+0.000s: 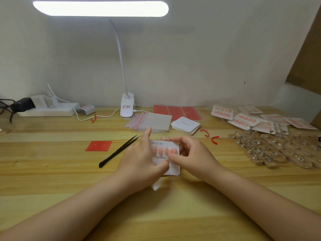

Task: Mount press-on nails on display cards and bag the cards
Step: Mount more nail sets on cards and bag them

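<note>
Both forearms are stretched over the wooden table (pixel 52 171); the display card (pixel 171 165), above the table's middle, is gripped by the left hand (pixel 139 159) and pinched by the right hand (pixel 192 153). Mounted nails (pixel 164 150) could be dislodged by pressing fingers. The card's lower row is hidden; whether a bag surrounds it cannot be told

I had only one view, a wide-angle camera on the person's head. It looked forward and down across the wooden table (pixel 52 180) toward the white wall (pixel 191 58), from close above the forearms. The left hand (pixel 139 159) and right hand (pixel 192 157) sat near the centre, and the lamp (pixel 100 8) bar ran along the top edge. No second view overlapped it.
</note>
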Available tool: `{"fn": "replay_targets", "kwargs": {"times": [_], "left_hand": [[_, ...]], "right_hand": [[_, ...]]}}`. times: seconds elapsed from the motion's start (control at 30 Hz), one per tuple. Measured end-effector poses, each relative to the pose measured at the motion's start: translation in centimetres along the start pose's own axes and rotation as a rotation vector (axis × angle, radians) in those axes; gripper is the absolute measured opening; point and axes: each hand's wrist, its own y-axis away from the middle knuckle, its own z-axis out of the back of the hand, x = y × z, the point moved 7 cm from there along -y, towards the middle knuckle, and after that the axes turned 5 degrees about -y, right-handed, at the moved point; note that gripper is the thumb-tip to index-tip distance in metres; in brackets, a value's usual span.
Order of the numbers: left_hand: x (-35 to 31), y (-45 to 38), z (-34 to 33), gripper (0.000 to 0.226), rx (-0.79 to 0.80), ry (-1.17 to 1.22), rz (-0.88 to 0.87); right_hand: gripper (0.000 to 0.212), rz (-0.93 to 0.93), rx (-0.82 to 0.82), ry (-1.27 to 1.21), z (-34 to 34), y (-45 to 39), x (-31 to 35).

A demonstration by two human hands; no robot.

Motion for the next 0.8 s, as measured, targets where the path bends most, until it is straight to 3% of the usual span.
{"fn": "replay_targets", "kwargs": {"times": [0.2,0.4,0.6,0.67,0.8], "left_hand": [[0.2,-0.3,-0.2,0.088,-0.034,-0.260,0.038],[0.9,-0.7,-0.4,0.074,-0.034,-0.148,0.031],[1.1,-0.9,-1.6,0.096,0.157,-0.001,0.033],[1.0,-1.0,-1.6,0.093,0.158,-0.006,0.020],[0.8,-0.9,-1.0,0.074,0.088,0.057,0.014]], "right_hand": [[0.044,0.074,0.058,0.305,-0.2,-0.2,0.3],[0.046,0.100,0.116,0.510,-0.9,-0.1,0.5],[0.014,0.120,-0.019,0.321,0.3,-0.1,0.7],[0.003,0.110,-0.103,0.354,1.1,-0.3,0.6],[0.014,0.072,-0.173,0.527,2.1,-0.7,0.1]]}}
